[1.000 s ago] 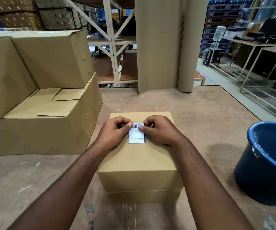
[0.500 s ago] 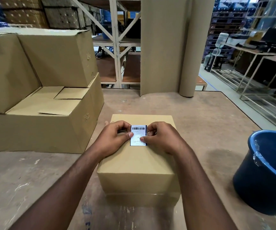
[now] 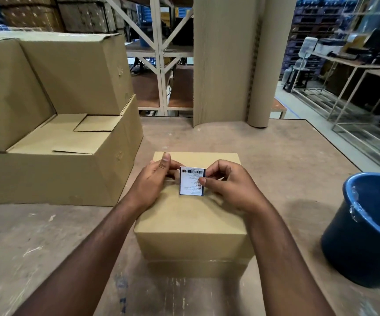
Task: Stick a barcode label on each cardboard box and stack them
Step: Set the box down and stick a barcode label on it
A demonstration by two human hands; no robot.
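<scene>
While your right hand [image 3: 227, 185] pinches the barcode label [image 3: 191, 181] by its right edge between thumb and fingers, the label stands tilted up over the top of the small cardboard box [image 3: 191, 215], which sits on the counter [image 3: 264, 151] in front of you. Your left hand [image 3: 154, 181] rests on the box top just left of the label, fingers curled; whether they pinch the label's left edge or its backing cannot be told from this view, because the thumb hides the contact.

Several things could go wrong from here. If the sticky side folds onto itself or onto your fingertips, the label will likely crease and the bars may not scan. If one edge lands first while the rest is tilted, it may go on skewed or trap a bubble. Pressing hard near the box's middle may dent the top. The light box may also slide under your hands. Stacked boxes [image 3: 54, 124] wait at your left, and a blue bucket [image 3: 366, 236] stands close on your right.
</scene>
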